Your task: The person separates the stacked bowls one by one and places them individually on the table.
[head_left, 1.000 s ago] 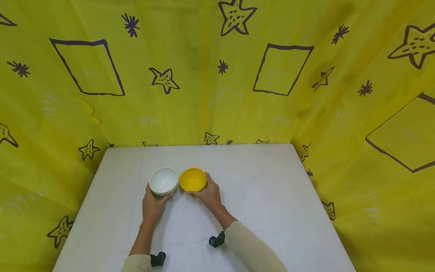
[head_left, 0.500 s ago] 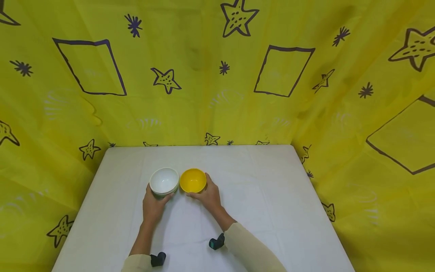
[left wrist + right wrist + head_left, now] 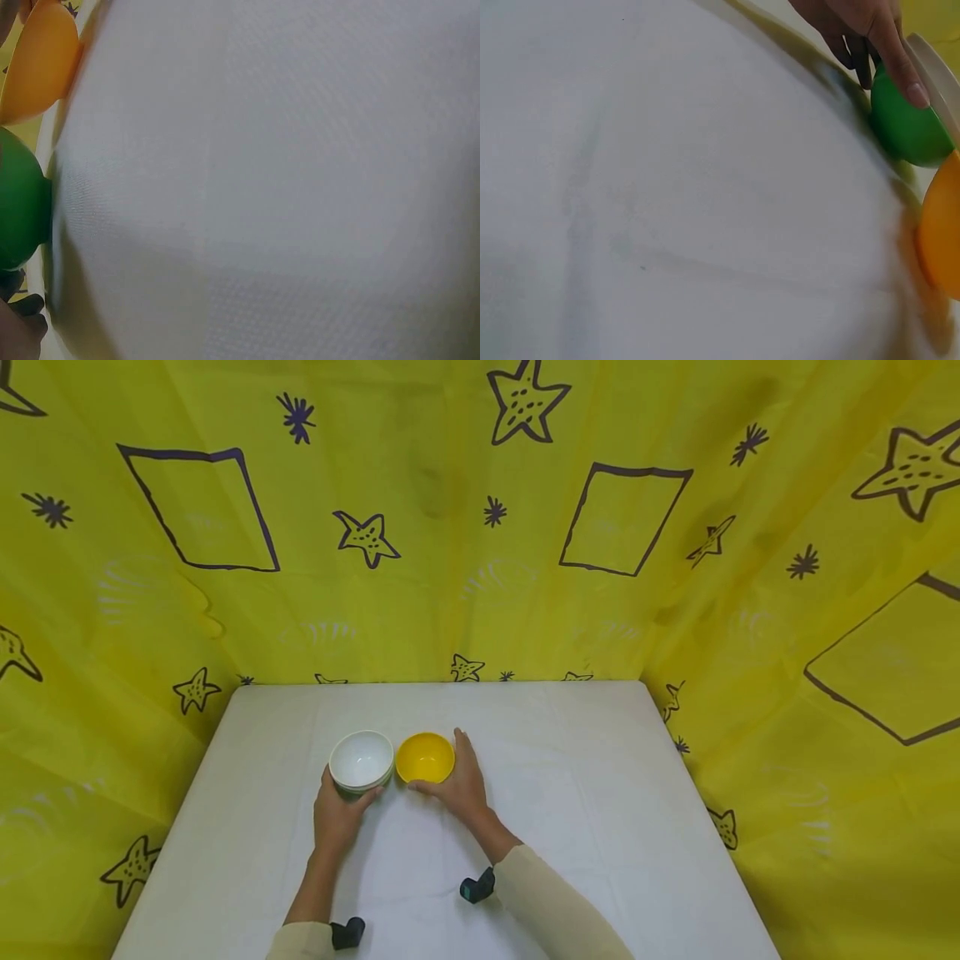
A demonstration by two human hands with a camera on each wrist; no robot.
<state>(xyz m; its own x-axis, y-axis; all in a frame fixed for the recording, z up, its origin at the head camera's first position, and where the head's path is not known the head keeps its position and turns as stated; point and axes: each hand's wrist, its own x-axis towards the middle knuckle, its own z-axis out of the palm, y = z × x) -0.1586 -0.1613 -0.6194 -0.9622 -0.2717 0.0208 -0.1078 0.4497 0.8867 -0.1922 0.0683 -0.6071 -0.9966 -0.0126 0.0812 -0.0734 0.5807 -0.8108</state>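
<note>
We count three round bowls on the white cloth-covered tabletop (image 3: 600, 827): one yellow bowl (image 3: 425, 758) and, at its nine o'clock, one white bowl (image 3: 362, 758) nested in one green bowl (image 3: 906, 127). The left hand (image 3: 337, 818) grips the green bowl; the right hand (image 3: 461, 785) spreads, fingers straight, against the yellow.

Yellow sheeting (image 3: 427, 610), creased and patterned with dark-outlined stars (image 3: 529, 406), spiky bursts (image 3: 298, 420), four-sided outlines (image 3: 626, 518) and faint pale marks (image 3: 330, 631), rises behind and along both sides of a white-covered surface (image 3: 600, 810), where blurred shadows (image 3: 79, 300) lie under soft light.
</note>
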